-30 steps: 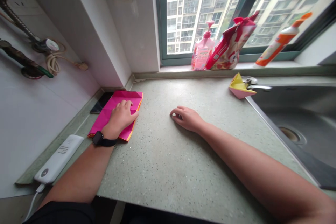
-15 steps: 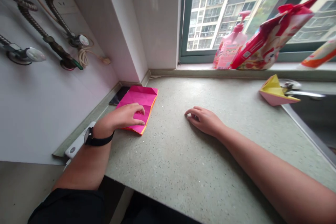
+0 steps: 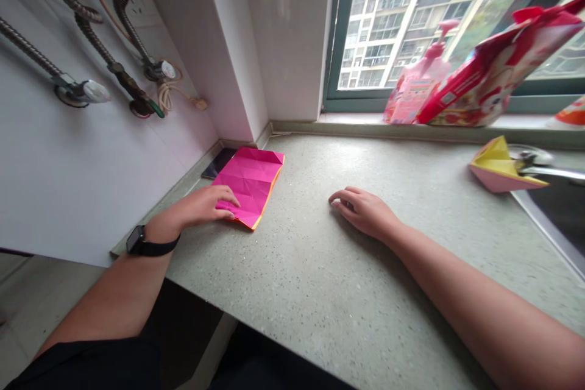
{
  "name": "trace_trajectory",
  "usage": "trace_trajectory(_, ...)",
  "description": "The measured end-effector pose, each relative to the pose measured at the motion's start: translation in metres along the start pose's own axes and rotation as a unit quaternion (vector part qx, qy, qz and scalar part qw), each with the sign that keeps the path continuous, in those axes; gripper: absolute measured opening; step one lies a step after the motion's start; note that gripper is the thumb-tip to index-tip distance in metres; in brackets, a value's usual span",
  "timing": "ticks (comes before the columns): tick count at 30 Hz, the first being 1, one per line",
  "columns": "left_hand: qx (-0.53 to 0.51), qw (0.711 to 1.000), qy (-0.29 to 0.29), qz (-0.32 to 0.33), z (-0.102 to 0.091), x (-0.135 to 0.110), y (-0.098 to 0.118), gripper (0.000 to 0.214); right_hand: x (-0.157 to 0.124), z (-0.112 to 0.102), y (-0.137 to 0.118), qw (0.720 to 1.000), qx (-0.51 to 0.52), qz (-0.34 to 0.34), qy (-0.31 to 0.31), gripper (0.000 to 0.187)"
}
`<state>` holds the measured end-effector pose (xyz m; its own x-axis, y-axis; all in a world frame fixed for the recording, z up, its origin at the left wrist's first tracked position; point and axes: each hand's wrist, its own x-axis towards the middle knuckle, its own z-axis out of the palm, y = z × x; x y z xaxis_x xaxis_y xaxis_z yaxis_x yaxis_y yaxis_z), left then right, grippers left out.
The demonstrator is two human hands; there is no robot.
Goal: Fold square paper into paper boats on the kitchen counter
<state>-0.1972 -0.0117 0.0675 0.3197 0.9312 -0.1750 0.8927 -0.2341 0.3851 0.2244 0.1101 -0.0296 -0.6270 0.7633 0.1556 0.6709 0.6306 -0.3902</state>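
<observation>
A stack of creased pink paper (image 3: 253, 181) with orange and yellow sheets under it lies on the speckled countertop (image 3: 320, 268) near the left wall. My left hand (image 3: 205, 205), a black watch on its wrist, rests at the stack's near edge with fingers stretched out over the corner. My right hand (image 3: 363, 210) lies palm down on the bare counter to the right, fingers loosely curled, holding nothing. A folded yellow and pink paper boat (image 3: 500, 166) sits far right beside the sink's faucet.
A dark phone (image 3: 218, 163) lies behind the paper against the wall. A pink pump bottle (image 3: 418, 86) and a red pouch (image 3: 498, 70) stand on the window sill. Metal hoses and valves (image 3: 114, 67) hang on the left wall. The sink (image 3: 557, 207) is at right.
My left hand has slid back from the middle of the pink paper to its near edge. The view has turned left; my right hand has stayed put.
</observation>
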Motion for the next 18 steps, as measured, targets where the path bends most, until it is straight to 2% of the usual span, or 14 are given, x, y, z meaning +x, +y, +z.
trace_trajectory(5, 0.008, 0.999, 0.03, 0.008, 0.0038, -0.003, -0.0056, 0.018, 0.0007, 0.0008, 0.002, 1.0, 0.003, -0.001, -0.002, 0.026)
trace_trajectory(18, 0.02, 0.999, 0.036, 0.026, 0.0051, -0.0043, -0.008, 0.017, 0.0014, 0.0014, 0.0026, 1.0, 0.009, 0.007, -0.005, 0.026)
